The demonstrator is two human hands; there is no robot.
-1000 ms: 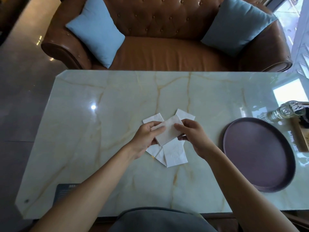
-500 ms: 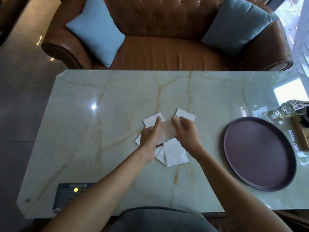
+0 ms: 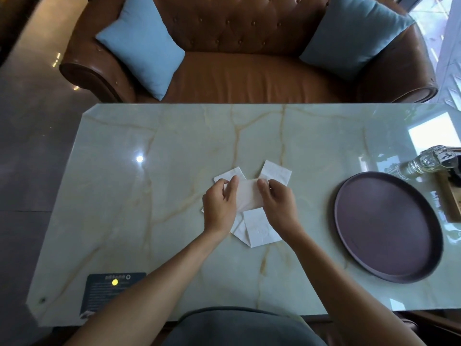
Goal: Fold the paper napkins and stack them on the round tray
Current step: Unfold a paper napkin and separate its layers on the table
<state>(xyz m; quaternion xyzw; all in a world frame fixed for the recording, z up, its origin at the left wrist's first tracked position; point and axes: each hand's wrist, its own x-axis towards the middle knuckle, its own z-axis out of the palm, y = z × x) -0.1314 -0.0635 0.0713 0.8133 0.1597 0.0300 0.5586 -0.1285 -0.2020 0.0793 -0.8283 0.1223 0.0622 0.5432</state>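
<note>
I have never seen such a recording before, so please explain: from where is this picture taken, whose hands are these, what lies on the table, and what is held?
There is no machine here. A camera worn on a person's head looks down at their bare hands. The left hand and right hand together hold one folded paper napkin above a marble table. More loose napkins lie under it. At the right sits a dark round tray with nothing on it, beside a glass bottle. Behind stands a brown leather sofa.

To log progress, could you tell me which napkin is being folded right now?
The napkin pinched between the left hand and right hand; the other napkins lie untouched beneath.
</note>
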